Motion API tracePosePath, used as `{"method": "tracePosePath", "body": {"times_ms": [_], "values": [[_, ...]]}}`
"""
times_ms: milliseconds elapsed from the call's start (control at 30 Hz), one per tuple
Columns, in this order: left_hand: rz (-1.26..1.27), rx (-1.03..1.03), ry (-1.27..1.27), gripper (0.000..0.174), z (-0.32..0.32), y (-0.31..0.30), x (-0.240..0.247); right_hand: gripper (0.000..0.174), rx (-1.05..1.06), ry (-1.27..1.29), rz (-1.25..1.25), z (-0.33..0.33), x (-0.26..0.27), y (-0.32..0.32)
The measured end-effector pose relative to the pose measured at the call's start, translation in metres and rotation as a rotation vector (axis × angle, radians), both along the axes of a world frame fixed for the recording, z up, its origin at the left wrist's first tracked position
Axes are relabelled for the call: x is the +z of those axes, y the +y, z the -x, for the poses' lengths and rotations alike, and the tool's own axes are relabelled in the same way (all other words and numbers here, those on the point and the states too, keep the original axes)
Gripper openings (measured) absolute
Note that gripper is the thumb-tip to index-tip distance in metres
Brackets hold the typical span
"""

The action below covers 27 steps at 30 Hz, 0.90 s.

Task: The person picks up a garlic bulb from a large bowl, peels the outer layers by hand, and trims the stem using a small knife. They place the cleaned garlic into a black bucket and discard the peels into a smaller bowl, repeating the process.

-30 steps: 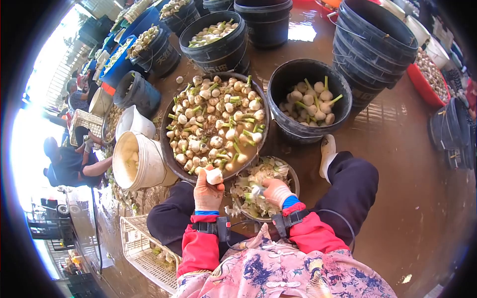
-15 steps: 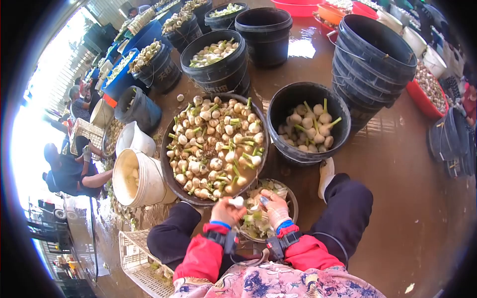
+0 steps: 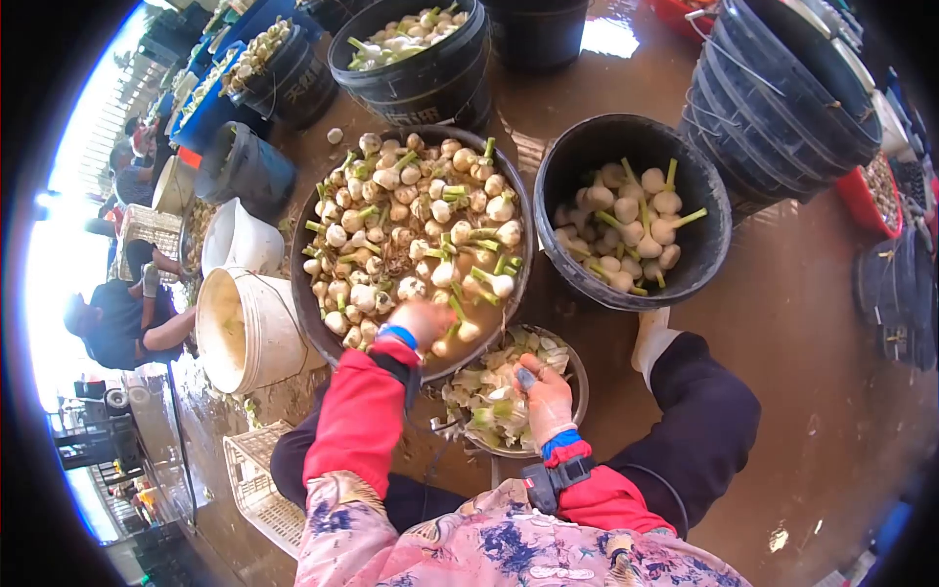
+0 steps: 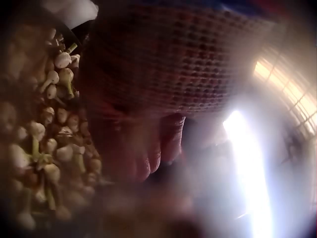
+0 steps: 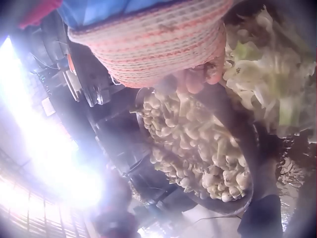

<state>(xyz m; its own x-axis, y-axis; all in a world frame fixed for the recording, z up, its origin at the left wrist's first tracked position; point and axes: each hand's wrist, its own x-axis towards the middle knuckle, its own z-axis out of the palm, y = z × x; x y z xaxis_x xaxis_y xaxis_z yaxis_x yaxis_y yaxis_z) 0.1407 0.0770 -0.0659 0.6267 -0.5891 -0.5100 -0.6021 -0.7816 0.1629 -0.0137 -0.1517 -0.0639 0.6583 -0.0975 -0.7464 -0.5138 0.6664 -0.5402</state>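
My left hand [image 3: 421, 321], in a knitted glove with bare fingers, reaches over the near side of a wide dark tub [image 3: 315, 328]. Its fingertips are right at the garlic bulbs [image 3: 406, 210] with cut green stems, and in the left wrist view its fingers [image 4: 143, 163] hang loosely bent. My right hand [image 3: 548, 399] hovers over a basin [image 3: 584, 391] of garlic peelings [image 3: 499, 403]. Its fingers are loosely curled, and a grey piece [image 3: 526, 378] covers the thumb tip. Cleaner, paler bulbs [image 3: 631, 220] lie in the black bucket [image 3: 722, 245] to the right.
White buckets [image 3: 279, 333] stand left of the tub, and a plastic crate [image 3: 259, 479] lies by my left leg. A filled black bucket [image 3: 416, 93] is behind the tub. Stacked black buckets [image 3: 773, 108] rise at the right on the wet brown floor [image 3: 822, 411]. Another person [image 3: 122, 318] sits at far left.
My left hand has gone from above the peelings to the tub, and the white garlic bulb it held no longer shows in it. The right hand stays over the basin.
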Motion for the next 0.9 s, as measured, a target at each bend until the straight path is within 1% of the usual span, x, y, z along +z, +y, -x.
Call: {"method": "tracePosePath", "body": {"times_ms": [33, 67, 133, 167, 200, 267, 300, 333, 367, 400, 433, 467, 533, 567, 600, 633, 667, 700, 733, 767, 800, 833, 867, 900], "values": [[-0.148, 0.366, 0.191, 0.041, 0.017, -0.007, -0.012, 0.03, 0.003, 0.012, 0.003, -0.002, 0.004, 0.0], [-0.298, 0.728, 0.381, 0.049, 0.029, -0.017, -0.024, 0.03, 0.021, 0.022, 0.019, -0.005, 0.008, -0.001], [-0.318, 0.884, 0.353, 0.059, 0.046, -0.018, -0.052, 0.03, 0.034, 0.044, 0.044, -0.009, 0.009, -0.003], [-0.261, 0.936, 0.337, 0.056, 0.048, -0.028, -0.045, 0.03, 0.045, 0.066, 0.039, -0.009, 0.007, -0.003], [-0.262, 0.931, 0.352, 0.056, 0.048, -0.03, -0.055, 0.031, 0.056, 0.086, 0.032, -0.009, 0.007, -0.003], [-0.198, 1.0, 0.356, 0.053, 0.043, -0.03, -0.073, 0.03, 0.047, 0.092, 0.009, -0.007, 0.003, -0.002], [-0.14, 0.985, 0.372, 0.048, 0.043, -0.031, -0.077, 0.03, 0.038, 0.077, -0.002, -0.007, -0.001, 0.0], [-0.142, 0.982, 0.366, 0.048, 0.043, -0.027, -0.077, 0.03, 0.027, 0.06, -0.013, -0.007, -0.004, 0.001], [-0.087, 1.012, 0.338, 0.042, 0.046, -0.026, -0.075, 0.03, 0.022, 0.052, -0.014, -0.009, -0.002, 0.001], [-0.029, 1.04, 0.311, 0.037, 0.051, -0.024, -0.074, 0.03, 0.066, 0.071, 0.003, -0.009, 0.002, 0.001], [0.246, 1.121, 0.268, 0.029, 0.061, -0.015, -0.082, 0.031, 0.11, 0.091, 0.021, -0.009, 0.006, 0.0], [0.416, 1.189, 0.279, 0.026, 0.073, -0.002, -0.105, 0.031, 0.104, 0.085, 0.023, -0.008, 0.006, 0.0], [0.661, 1.278, 0.18, 0.025, 0.086, -0.019, -0.067, 0.031, 0.089, -0.018, -0.002, -0.001, 0.001, 0.001], [0.662, 1.273, 0.174, 0.025, 0.094, -0.024, -0.051, 0.032, 0.098, 0.0, -0.016, -0.001, 0.001, 0.0], [0.863, 1.434, 0.308, 0.024, 0.1, -0.028, -0.036, 0.032, 0.093, -0.01, -0.019, 0.0, 0.001, 0.002], [1.067, 1.582, 0.452, 0.023, 0.106, -0.032, -0.02, 0.034, 0.134, -0.066, -0.003, 0.001, 0.001, 0.004], [1.067, 1.57, 0.447, 0.023, 0.113, -0.038, -0.002, 0.035, 0.172, -0.12, 0.014, 0.003, 0.002, 0.005], [1.174, 1.59, 0.534, 0.024, 0.122, -0.045, 0.016, 0.04, 0.279, -0.16, 0.087, 0.001, 0.013, 0.002], [1.282, 1.606, 0.624, 0.024, 0.131, -0.052, 0.032, 0.04, 0.27, -0.167, 0.085, 0.002, 0.017, 0.004], [1.297, 1.568, 0.656, 0.026, 0.141, -0.059, 0.045, 0.042, 0.209, -0.22, 0.039, 0.003, 0.02, 0.009], [1.255, 1.572, 0.697, 0.028, 0.149, -0.067, 0.06, 0.044, 0.148, -0.273, -0.008, 0.002, 0.029, 0.013], [1.252, 1.549, 0.689, 0.03, 0.158, -0.074, 0.069, 0.049, 0.246, -0.309, 0.146, 0.003, 0.037, 0.012], [1.248, 1.527, 0.682, 0.032, 0.166, -0.081, 0.076, 0.049, 0.238, -0.317, 0.146, 0.004, 0.036, 0.012], [1.212, 1.447, 0.61, 0.037, 0.171, -0.088, 0.085, 0.048, 0.2, -0.295, 0.112, 0.005, 0.034, 0.012]]}}
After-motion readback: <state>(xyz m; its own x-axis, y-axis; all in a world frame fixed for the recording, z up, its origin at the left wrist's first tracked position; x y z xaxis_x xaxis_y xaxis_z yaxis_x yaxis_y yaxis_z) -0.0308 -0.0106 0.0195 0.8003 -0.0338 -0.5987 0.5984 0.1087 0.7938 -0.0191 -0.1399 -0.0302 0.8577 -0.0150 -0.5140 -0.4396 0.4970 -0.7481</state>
